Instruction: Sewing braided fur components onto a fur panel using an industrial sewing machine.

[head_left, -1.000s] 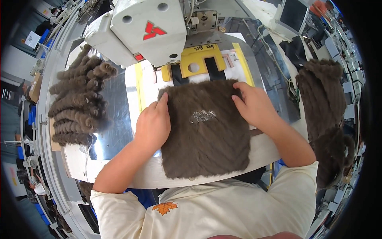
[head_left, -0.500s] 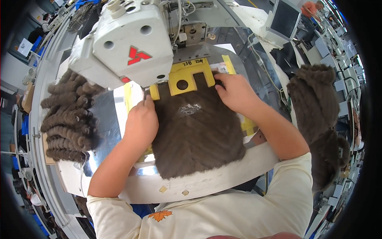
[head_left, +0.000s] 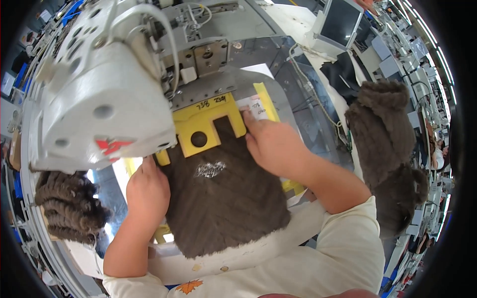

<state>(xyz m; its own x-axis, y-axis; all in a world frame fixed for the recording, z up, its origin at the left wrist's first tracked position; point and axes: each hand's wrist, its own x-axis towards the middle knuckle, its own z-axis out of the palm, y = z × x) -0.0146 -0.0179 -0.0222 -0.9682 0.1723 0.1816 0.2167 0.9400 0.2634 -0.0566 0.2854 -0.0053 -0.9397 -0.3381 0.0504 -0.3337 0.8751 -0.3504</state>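
A brown fur piece (head_left: pixel 226 208) with a silvery patch lies on the machine's bed, its far edge beneath a yellow cut-out template (head_left: pixel 191 121). My left hand (head_left: pixel 148 191) grips the piece's left edge, fingertips partly hidden beside the white machine head (head_left: pixel 99 109) with a red emblem. My right hand (head_left: pixel 278 149) holds the upper right edge, index finger stretched along the template's right side near a white label (head_left: pixel 256 107).
Rolled fur strips (head_left: pixel 67 206) lie at the left. More fur pieces (head_left: pixel 382 134) hang at the right, below black scraps (head_left: pixel 343 74). A monitor (head_left: pixel 335 22) stands at the back right. Other people appear along the far right.
Both hands have moved the fur piece away from me, so its far edge now sits under the yellow template. The view has shifted, and the machine head looks larger and lower left.
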